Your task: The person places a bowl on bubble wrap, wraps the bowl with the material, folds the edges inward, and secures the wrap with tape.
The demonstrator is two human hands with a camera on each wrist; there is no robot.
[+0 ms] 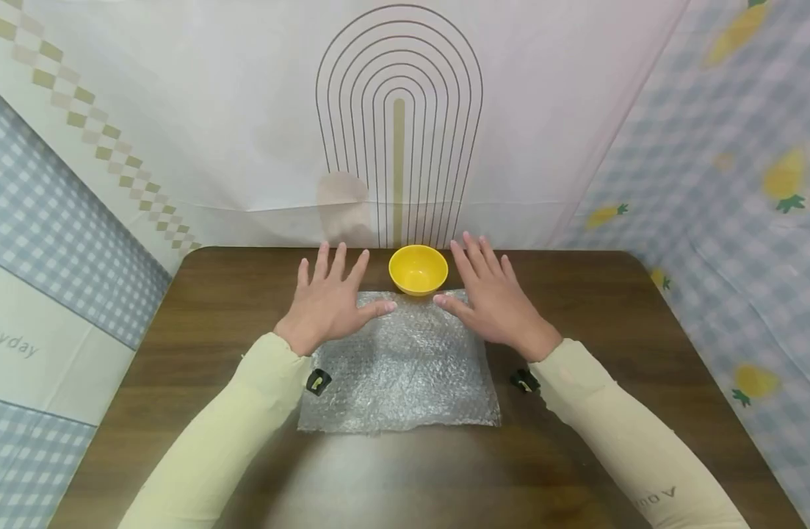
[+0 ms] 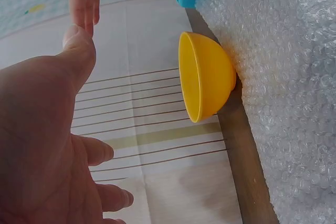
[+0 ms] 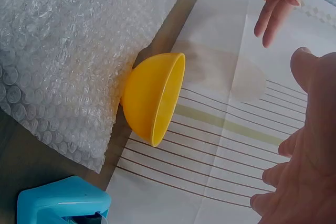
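- On the wall cloth point(image 1: 54, 367) over to the left, I can read "eryday" point(image 1: 9, 342) in slim grey lowercase letters; the word is cut off at the edge of the head view, so its start is hidden.
- On the right sleeve point(image 1: 626, 433), along the forearm, there's a short dark marking point(image 1: 656, 498), slanted and curving away from me; one letter looks like an A or V, and the others I can't make out.

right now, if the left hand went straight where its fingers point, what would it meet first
Most likely the white wall cloth behind the table, though depth is unclear; the yellow bowl sits right of the left hand's line.
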